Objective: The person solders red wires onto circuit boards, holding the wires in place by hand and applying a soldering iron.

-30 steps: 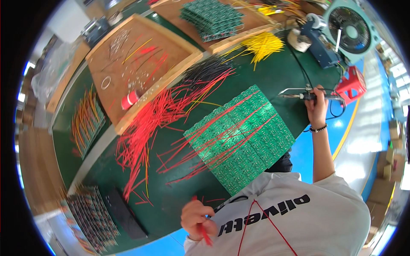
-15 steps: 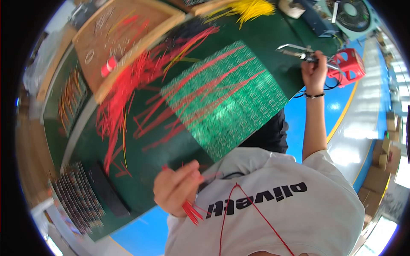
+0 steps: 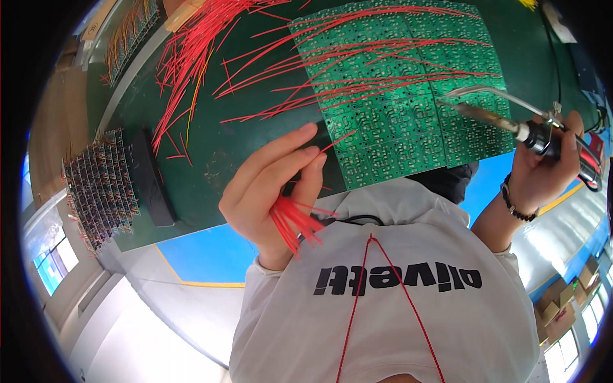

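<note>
My left hand (image 3: 274, 191) is closed on a bunch of thin red wires (image 3: 295, 220), just by the green board (image 3: 408, 127). They feel light and bendy, so I pinch them near one end. My right hand (image 3: 543, 172) grips the soldering iron (image 3: 504, 124) over the board.

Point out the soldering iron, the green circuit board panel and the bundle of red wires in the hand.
soldering iron (image 3: 533, 132), head view, on its collar by the handle.
green circuit board panel (image 3: 408, 137), head view, on its bare lower middle.
bundle of red wires (image 3: 295, 220), head view, on the ends fanning below the left hand (image 3: 271, 191).
</note>
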`<state>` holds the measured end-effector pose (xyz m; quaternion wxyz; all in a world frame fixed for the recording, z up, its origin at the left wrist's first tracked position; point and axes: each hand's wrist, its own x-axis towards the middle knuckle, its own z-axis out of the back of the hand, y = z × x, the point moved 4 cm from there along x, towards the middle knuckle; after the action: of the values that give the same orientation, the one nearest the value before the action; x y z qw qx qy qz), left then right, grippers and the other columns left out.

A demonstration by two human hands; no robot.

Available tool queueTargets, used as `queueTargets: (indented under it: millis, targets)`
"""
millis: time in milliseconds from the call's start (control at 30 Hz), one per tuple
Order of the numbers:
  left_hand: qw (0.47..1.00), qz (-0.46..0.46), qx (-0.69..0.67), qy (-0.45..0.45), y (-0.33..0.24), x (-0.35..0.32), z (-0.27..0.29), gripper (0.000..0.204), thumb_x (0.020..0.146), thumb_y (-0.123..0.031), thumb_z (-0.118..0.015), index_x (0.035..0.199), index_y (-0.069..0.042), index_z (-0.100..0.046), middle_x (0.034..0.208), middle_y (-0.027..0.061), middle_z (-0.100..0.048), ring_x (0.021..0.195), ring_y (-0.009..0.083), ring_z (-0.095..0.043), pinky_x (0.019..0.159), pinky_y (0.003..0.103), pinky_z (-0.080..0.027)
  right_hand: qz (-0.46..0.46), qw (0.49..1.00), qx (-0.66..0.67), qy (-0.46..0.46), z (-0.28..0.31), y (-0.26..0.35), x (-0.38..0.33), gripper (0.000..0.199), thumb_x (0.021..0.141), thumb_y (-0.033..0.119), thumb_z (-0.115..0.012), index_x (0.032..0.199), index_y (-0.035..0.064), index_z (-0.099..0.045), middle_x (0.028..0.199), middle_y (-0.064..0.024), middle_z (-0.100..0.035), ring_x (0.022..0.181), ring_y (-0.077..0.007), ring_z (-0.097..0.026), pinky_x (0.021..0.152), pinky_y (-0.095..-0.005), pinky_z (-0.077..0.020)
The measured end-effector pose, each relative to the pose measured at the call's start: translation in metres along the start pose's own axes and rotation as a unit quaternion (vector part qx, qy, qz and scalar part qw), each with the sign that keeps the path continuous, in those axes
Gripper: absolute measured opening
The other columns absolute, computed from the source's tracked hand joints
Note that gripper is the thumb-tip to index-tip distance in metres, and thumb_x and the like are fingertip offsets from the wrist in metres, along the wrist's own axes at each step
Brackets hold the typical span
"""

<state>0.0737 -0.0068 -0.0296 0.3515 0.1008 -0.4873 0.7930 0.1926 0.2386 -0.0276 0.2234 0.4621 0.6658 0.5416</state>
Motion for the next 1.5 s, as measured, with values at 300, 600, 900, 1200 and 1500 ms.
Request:
queueTargets:
  millis: [300, 600, 900, 1200, 1500]
  targets:
    - [0.993, 0.037, -0.048, 0.100, 0.017, 0.006, -0.016, 0.015, 0.062, 0.007, -0.066, 0.074, 0.000, -0.059, 0.079, 0.0133, -0.065, 0.061, 0.0168, -0.062, 0.051, 0.022, -0.048, -0.047, 0.993, -0.104, 0.019, -0.019, -0.026, -0.025, 0.018, 0.070, 0.015, -0.055, 0.066, 0.0030, -0.042, 0.057, -0.0031, -0.047, 0.036, -0.0044, -0.033, 0.031, -0.0171, -0.0236]
    - [0.991, -0.019, -0.071, 0.109, 0.025, 0.006, -0.017, 0.013, 0.066, 0.010, -0.063, 0.076, 0.004, -0.057, 0.082, 0.0182, -0.064, 0.070, 0.0155, -0.062, 0.052, 0.017, -0.045, -0.062, 0.983, -0.147, 0.095, -0.013, -0.033, -0.025, 0.020, 0.076, 0.015, -0.045, 0.087, -0.0021, -0.041, 0.062, -0.0089, -0.048, 0.046, -0.0114, -0.040, 0.043, -0.0223, -0.0322]
    - [0.991, -0.016, -0.071, 0.108, 0.026, 0.004, -0.016, 0.013, 0.066, 0.010, -0.063, 0.076, 0.003, -0.056, 0.083, 0.0184, -0.064, 0.067, 0.0114, -0.060, 0.049, 0.014, -0.041, -0.030, 0.983, -0.180, -0.025, -0.026, -0.027, -0.031, 0.019, 0.068, 0.014, -0.057, 0.067, 0.0004, -0.044, 0.057, -0.0043, -0.048, 0.036, -0.0043, -0.033, 0.031, -0.0163, -0.0264]
    - [0.994, -0.018, -0.051, 0.091, 0.026, 0.004, -0.016, 0.014, 0.064, 0.008, -0.062, 0.074, 0.002, -0.056, 0.080, 0.0152, -0.065, 0.051, 0.0034, -0.048, 0.042, 0.013, -0.031, 0.047, 0.975, -0.217, 0.003, -0.026, -0.030, -0.031, 0.020, 0.067, 0.015, -0.057, 0.063, 0.0018, -0.043, 0.058, -0.0026, -0.047, 0.037, -0.0039, -0.033, 0.031, -0.0166, -0.0257]
    - [0.993, -0.026, -0.055, 0.103, 0.027, 0.003, -0.015, 0.013, 0.064, 0.007, -0.063, 0.075, 0.002, -0.056, 0.081, 0.0159, -0.065, 0.054, 0.0049, -0.051, 0.044, 0.013, -0.034, -0.062, 0.985, -0.124, 0.103, 0.006, -0.036, -0.028, 0.034, 0.077, 0.013, -0.048, 0.103, -0.0073, -0.047, 0.086, -0.0179, -0.057, 0.058, -0.0134, -0.052, 0.052, -0.0213, -0.0426]
